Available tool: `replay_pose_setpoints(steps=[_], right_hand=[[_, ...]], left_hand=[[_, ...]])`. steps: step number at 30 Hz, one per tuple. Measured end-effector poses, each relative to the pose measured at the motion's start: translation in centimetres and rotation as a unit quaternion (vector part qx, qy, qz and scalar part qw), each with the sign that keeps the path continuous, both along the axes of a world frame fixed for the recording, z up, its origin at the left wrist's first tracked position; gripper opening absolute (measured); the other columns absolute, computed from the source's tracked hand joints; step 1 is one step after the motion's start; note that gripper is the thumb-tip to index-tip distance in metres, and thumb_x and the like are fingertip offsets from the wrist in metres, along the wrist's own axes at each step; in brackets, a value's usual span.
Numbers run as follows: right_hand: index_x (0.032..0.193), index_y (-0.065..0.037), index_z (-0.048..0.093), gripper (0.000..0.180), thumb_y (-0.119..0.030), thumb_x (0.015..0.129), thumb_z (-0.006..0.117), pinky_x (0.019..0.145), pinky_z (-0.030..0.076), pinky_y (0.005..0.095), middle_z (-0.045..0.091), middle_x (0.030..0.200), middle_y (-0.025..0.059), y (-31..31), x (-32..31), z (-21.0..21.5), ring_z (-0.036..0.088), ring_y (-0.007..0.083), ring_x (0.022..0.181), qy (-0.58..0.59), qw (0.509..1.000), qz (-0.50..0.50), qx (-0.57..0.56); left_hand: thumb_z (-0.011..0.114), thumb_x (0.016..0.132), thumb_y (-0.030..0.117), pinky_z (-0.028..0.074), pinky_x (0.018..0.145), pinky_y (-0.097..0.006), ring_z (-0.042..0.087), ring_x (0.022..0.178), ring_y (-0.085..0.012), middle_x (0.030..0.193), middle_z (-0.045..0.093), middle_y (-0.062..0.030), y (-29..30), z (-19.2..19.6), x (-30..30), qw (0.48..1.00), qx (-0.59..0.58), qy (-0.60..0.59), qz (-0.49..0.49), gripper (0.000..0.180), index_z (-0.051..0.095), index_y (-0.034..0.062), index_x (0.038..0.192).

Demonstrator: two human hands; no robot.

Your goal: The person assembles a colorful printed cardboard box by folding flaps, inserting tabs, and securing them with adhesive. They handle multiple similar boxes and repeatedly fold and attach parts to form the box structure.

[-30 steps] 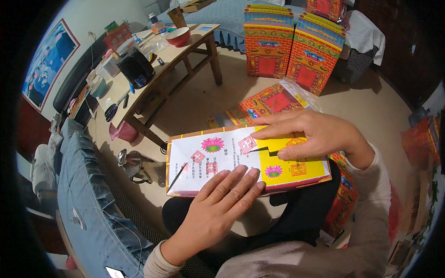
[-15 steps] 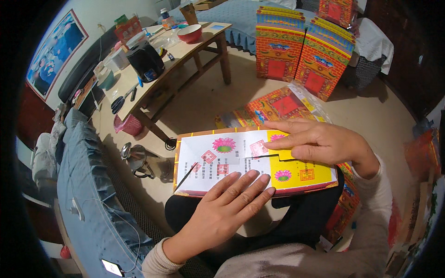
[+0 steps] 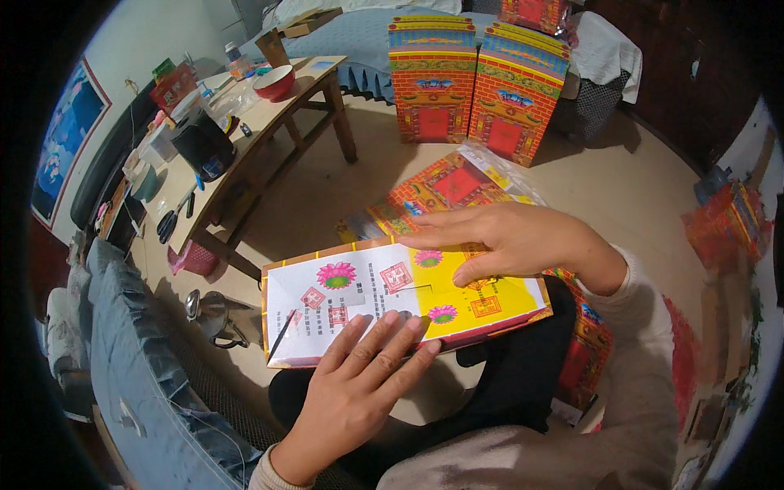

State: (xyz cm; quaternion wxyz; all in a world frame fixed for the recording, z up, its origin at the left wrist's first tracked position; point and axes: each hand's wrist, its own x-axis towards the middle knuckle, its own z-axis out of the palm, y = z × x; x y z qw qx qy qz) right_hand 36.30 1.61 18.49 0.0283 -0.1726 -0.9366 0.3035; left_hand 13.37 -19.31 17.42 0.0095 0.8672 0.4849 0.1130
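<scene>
A flat paper box (image 3: 347, 282) lies across my lap, its upper face made of folded flaps, white on the left and yellow on the right, printed with pink lotus flowers and red square stamps. My left hand (image 3: 351, 392) rests with fingers stretched out on the near middle of the white part. Spread over the far edge and the yellow part, my right hand (image 3: 514, 245) presses flat, its thumb apart from the fingers. A thin slit shows where the flaps meet in the middle, and a dark gap runs along the left end. Neither hand grips anything.
Two tall brick-patterned paper boxes (image 3: 433, 90) stand against the blue-covered bed (image 3: 359, 45). Similar printed sheets (image 3: 457, 175) lie on the floor beyond my lap. A wooden table (image 3: 302, 90) with a red bowl (image 3: 274, 83) and scissors stands left; a metal kettle (image 3: 216, 318) sits nearer.
The slit between the middle flaps has narrowed, and they lie flatter under my hands. My view has turned to the right, so the surroundings appear farther left.
</scene>
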Motion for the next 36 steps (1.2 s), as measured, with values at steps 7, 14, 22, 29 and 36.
replay_pose_setpoints(steps=[7,14,22,29,36], right_hand=[[0.153,-0.023,0.042,0.072,-0.034,0.087,0.069,0.110,0.041,0.0433,0.042,0.155,0.0159,-0.1,-0.2,-0.8,0.047,0.0353,0.136,0.032,0.999,-0.020,0.027],[0.154,-0.025,0.039,0.078,-0.033,0.085,0.074,0.107,0.044,0.0428,0.048,0.151,0.0130,0.8,1.0,-0.6,0.051,0.0335,0.133,0.033,0.999,0.012,0.003],[0.153,-0.026,0.040,0.086,-0.041,0.078,0.079,0.101,0.048,0.0424,0.056,0.143,0.0122,1.0,1.9,-0.9,0.059,0.0339,0.123,0.032,0.999,-0.022,0.036],[0.152,-0.026,0.042,0.080,-0.038,0.082,0.077,0.098,0.049,0.0407,0.059,0.141,0.0107,0.5,1.7,-0.6,0.062,0.0324,0.120,0.030,0.999,-0.039,0.023],[0.152,-0.023,0.044,0.078,-0.037,0.082,0.077,0.096,0.050,0.0397,0.062,0.137,0.0109,1.5,3.0,-0.3,0.064,0.0319,0.116,0.037,0.999,-0.026,-0.007]], left_hand=[[0.068,0.085,0.008,0.034,0.116,-0.046,0.051,0.136,-0.0267,0.143,0.058,-0.0073,0.7,0.1,0.5,1.000,0.004,-0.023,0.003,0.053,0.062,0.0206,0.136],[0.062,0.089,0.008,0.035,0.116,-0.047,0.052,0.135,-0.0265,0.142,0.059,-0.0054,0.7,0.0,0.5,0.999,0.002,-0.037,0.007,0.049,0.063,0.0237,0.135],[0.062,0.090,0.009,0.034,0.116,-0.049,0.054,0.133,-0.0270,0.140,0.060,-0.0047,1.1,-0.3,0.7,1.000,0.020,-0.021,0.010,0.048,0.063,0.0259,0.135],[0.063,0.090,0.012,0.035,0.115,-0.051,0.055,0.132,-0.0272,0.140,0.060,-0.0045,1.1,-0.5,0.9,0.999,0.026,-0.023,0.016,0.048,0.062,0.0274,0.135],[0.064,0.091,0.012,0.035,0.116,-0.051,0.054,0.133,-0.0264,0.139,0.061,-0.0038,1.0,-1.2,0.9,0.999,0.044,-0.019,0.019,0.047,0.062,0.0279,0.135]])
